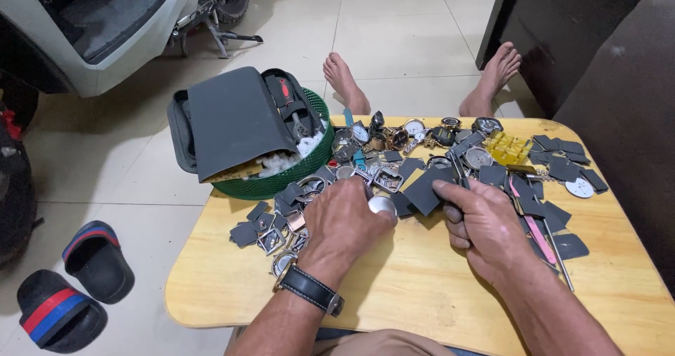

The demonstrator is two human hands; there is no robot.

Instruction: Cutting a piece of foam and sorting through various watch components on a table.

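Wooden and pale, the bench (422,286) carries a wide scatter of watch parts — watch faces (415,134) along the far edge, dark grey pads (562,166) to the right, metal cases (271,240) on the left. The left hand (341,222) is closed around a small round silver watch case (383,205), near the middle of the heap. The right hand (485,229) pinches a dark grey pad (425,191) between thumb and fingers. Most pieces look unsorted, so the work seems far from finished. A green basket (281,180) overhangs the far left edge; the near half of the bench gives room — pieces at the right sit close to the rim.
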